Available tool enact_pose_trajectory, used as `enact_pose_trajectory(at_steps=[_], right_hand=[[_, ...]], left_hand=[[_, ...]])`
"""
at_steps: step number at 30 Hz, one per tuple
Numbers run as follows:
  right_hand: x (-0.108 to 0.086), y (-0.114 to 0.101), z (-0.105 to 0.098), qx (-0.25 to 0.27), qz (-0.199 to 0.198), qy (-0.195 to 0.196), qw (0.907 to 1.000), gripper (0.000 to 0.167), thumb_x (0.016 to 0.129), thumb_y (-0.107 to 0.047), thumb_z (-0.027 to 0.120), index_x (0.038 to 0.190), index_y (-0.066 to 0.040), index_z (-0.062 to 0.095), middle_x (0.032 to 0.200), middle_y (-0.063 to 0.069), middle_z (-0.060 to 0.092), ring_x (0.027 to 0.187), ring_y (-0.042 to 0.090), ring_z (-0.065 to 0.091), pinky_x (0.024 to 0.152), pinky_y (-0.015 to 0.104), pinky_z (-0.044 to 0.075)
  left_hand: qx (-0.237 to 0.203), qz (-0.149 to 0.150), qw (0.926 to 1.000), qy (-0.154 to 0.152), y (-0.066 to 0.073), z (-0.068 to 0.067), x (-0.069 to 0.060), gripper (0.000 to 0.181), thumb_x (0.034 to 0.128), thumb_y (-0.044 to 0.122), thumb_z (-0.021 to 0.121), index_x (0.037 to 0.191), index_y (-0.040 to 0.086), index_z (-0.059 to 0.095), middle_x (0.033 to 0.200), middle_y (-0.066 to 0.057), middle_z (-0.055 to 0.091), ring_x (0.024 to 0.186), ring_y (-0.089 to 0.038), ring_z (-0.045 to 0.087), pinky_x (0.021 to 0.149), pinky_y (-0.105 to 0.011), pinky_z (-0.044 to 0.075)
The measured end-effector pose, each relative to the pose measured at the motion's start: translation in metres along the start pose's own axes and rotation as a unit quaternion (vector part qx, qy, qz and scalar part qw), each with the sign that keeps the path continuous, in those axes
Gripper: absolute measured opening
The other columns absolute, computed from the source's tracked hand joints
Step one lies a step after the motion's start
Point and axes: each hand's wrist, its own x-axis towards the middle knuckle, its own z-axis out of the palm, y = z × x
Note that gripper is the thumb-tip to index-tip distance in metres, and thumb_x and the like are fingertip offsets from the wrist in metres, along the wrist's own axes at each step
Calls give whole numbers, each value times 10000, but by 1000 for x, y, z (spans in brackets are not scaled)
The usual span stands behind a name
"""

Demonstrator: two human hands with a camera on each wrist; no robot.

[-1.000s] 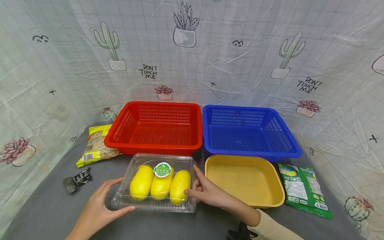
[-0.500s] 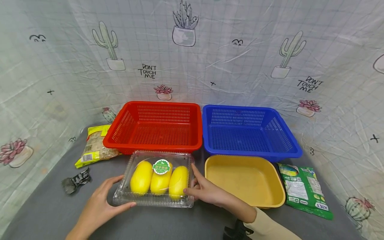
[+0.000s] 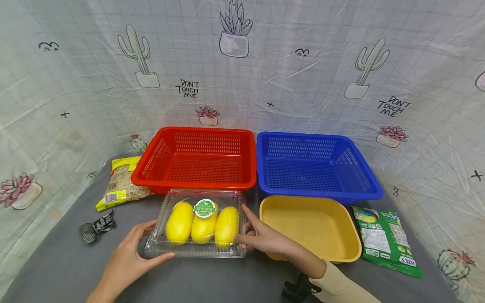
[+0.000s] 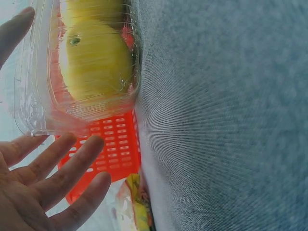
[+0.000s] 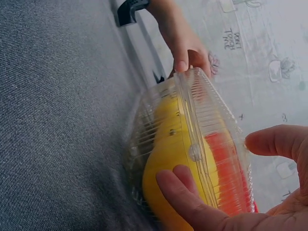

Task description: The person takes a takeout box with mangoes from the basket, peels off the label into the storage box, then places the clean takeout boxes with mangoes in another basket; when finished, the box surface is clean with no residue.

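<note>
A clear plastic box [image 3: 189,251] with three yellow fruits [image 3: 226,225] and a round green-and-white label [image 3: 205,208] is between both hands, just in front of the red basket [image 3: 197,185]. My left hand [image 3: 126,259] grips its left end, thumb at the front corner and fingers at the side; in the left wrist view those fingers [image 4: 86,154] are spread by the box edge [image 4: 36,120]. My right hand [image 3: 269,240] grips the right end between thumb and index finger. Whether the box [image 5: 185,110] touches the table cannot be told.
A blue basket [image 3: 322,193] stands right of the red one, with a yellow tub [image 3: 310,227] in front. A green packet [image 3: 386,240] lies right; a yellow-ended bag [image 3: 125,181] and a black-and-silver item [image 3: 97,227] lie left. A patterned sheet [image 3: 242,92] hangs behind.
The box has shifted a little away from the body, toward the red basket, with both hands staying at its ends. The baskets, tub and packets have not moved.
</note>
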Motion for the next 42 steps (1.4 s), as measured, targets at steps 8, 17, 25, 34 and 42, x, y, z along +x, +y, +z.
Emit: enact_pose_trajectory(at_steps=[8, 17, 25, 34, 42], right_hand=[[-5, -2, -2, -375, 62, 176, 9991, 858, 951, -193, 646, 1564, -63, 60, 1454, 314, 305, 881, 217, 677, 817, 406, 569], [-15, -13, -18, -1496, -177, 23, 9886, 703, 941, -229, 656, 1492, 12, 292, 1389, 276, 405, 909, 195, 677, 769, 297, 567], [-17, -25, -30, -2005, -755, -66, 9768, 473, 961, -220, 624, 1338, 36, 496, 1118, 204, 524, 759, 184, 650, 614, 254, 529], [-9, -29, -23, -1968, -1338, 79, 9712, 274, 949, -148, 627, 1152, 36, 641, 904, 31, 602, 816, 106, 549, 692, 227, 496], [3, -28, -10, -1552, -1605, 269, 9744, 234, 952, -123, 614, 1109, 43, 666, 950, 80, 644, 825, 96, 587, 759, 260, 544]], left_hand=[[149, -139, 9997, -138, 1, 1, 1, 936, 562, 545, 905, 1302, 107, 536, 1199, -70, 580, 1011, -265, 621, 792, -513, 527], [7, -213, 9993, -295, 1, 3, 2, 944, 582, 550, 893, 1315, 89, 516, 1213, -113, 561, 1031, -316, 602, 821, -575, 521], [-185, 297, 9993, -149, -6, -8, 5, 918, 665, 402, 891, 1429, 149, 449, 1323, -127, 518, 1157, -366, 521, 834, -656, 435], [-286, 437, 9982, -307, 1, -12, 17, 829, 745, 370, 842, 1452, 211, 438, 1367, -120, 493, 1204, -356, 481, 875, -662, 409], [-471, 475, 9953, -706, 0, -5, 33, 799, 794, 383, 800, 1475, 253, 403, 1427, -92, 439, 1259, -373, 449, 888, -707, 389]])
